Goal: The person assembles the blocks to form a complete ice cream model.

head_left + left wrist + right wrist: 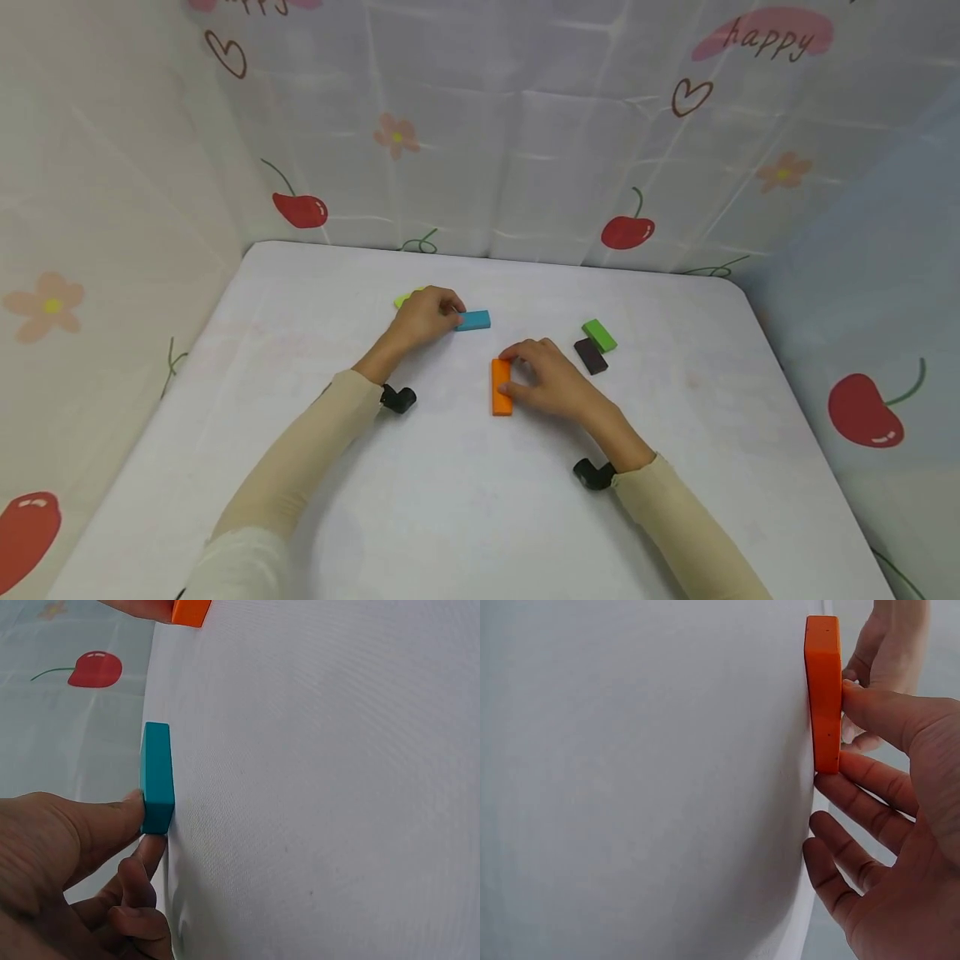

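Note:
My left hand [429, 315] pinches the left end of a blue rectangular block [474, 320] on the white table. In the left wrist view the thumb rests against the teal-looking blue block [157, 780], with the fingertips at its lower end. My right hand [551, 379] holds an orange block [501, 400], which lies flat with its long side pointing away from me. Seen from the right wrist, the thumb is on the orange block [825, 697] and the forefingers touch its end, while the other fingers spread apart.
A yellow-green block [405, 297] lies partly hidden behind the left hand. Beyond the right hand, a bright green block [599, 335] touches or nearly touches a dark brown block [591, 356]. Patterned curtains [487, 125] surround the white table [450, 517] at the back and sides.

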{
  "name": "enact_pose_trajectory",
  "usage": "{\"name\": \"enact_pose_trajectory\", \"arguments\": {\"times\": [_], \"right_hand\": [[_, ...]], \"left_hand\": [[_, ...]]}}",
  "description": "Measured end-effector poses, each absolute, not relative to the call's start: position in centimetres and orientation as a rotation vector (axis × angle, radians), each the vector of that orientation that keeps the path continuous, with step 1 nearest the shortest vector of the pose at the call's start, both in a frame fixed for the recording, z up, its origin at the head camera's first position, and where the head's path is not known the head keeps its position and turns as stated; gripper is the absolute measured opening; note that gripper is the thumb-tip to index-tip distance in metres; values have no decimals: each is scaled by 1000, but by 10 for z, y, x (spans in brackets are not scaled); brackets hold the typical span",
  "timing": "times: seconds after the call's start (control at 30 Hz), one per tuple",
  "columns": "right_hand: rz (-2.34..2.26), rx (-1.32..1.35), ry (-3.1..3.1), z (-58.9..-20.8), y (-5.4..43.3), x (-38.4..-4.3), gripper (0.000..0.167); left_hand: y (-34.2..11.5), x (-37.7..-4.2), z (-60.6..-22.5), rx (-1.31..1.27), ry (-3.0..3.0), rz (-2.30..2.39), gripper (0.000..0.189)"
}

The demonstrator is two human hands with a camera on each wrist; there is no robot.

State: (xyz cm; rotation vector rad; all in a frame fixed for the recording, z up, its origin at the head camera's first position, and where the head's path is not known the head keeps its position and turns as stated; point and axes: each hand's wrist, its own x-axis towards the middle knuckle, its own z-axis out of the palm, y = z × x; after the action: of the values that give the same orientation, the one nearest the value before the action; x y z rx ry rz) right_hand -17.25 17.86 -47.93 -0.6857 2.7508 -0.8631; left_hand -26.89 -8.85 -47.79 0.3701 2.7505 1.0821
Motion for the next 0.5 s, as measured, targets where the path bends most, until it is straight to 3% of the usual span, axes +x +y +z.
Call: {"name": "enact_pose_trajectory", "arguments": {"times": [0.5], "right_hand": [[-810, -758, 2779, -476, 170, -158, 45]], "left_hand": [[-71, -279, -482, 438, 2697, 1143, 13]]}}
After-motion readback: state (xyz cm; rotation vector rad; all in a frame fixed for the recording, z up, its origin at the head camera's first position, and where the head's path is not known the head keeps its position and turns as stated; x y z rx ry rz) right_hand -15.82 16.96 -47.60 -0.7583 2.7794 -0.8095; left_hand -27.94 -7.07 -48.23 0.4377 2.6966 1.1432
